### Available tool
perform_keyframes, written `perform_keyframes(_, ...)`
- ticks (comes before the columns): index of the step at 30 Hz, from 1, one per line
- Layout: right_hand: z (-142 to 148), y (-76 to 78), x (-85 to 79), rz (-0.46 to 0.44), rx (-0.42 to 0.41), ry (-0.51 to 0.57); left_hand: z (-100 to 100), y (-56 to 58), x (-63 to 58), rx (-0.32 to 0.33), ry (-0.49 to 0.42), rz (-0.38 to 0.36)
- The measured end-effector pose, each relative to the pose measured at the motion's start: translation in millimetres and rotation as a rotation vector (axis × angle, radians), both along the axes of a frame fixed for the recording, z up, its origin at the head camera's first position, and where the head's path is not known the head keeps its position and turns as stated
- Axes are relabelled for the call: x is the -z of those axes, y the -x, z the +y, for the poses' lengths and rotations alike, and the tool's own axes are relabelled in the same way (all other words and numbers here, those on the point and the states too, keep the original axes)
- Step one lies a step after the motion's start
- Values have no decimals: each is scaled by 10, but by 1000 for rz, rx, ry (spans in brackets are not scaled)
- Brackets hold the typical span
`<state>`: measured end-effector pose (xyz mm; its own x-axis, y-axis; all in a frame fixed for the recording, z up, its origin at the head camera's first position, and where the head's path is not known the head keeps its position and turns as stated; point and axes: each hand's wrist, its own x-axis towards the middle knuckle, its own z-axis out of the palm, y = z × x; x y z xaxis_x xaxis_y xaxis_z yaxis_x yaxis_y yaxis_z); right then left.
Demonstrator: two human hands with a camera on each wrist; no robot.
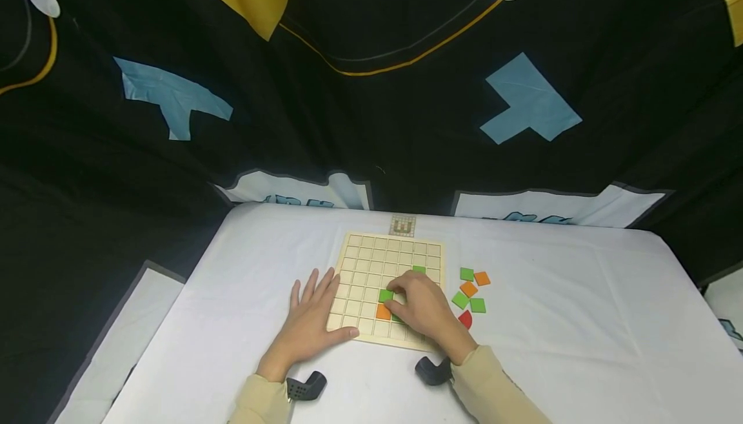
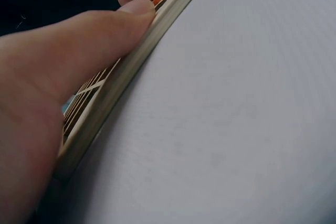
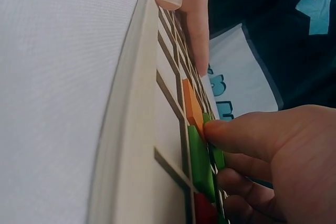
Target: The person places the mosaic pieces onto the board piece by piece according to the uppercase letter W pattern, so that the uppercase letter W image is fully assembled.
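Observation:
A pale wooden grid board (image 1: 361, 262) lies on the white table. My left hand (image 1: 310, 324) is spread at its left side, fingers along the left edge and thumb (image 2: 121, 27) resting on the near rim. Over the board, my right hand (image 1: 426, 304) pinches a green square tile (image 1: 386, 295) between thumb and fingers, at the grid surface. Just nearer lies an orange tile (image 1: 383, 312), with another green tile (image 3: 199, 161) beside it. A red piece (image 3: 205, 207) shows beyond that in the right wrist view. One more green tile (image 1: 419, 270) sits farther up, partly behind my right hand.
Right of the board lie loose green tiles (image 1: 478, 305), orange tiles (image 1: 482, 278) and a red rounded piece (image 1: 465, 319). A small square printed patch (image 1: 402, 225) is behind the board. A black patterned curtain (image 1: 371, 140) hangs past the table's far edge.

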<state>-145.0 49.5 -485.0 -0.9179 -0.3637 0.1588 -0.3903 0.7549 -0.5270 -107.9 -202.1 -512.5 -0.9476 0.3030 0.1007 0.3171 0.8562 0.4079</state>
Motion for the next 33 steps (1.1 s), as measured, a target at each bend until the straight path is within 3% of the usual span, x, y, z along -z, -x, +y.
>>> perform_keyframes(12, 4, 10, 7, -19, -12, 28, -8, 3, 20, 3, -14, 5)
perform_keyframes(33, 415, -37, -190, -116, 62, 299, -1, -4, 7, 3, -18, 5)
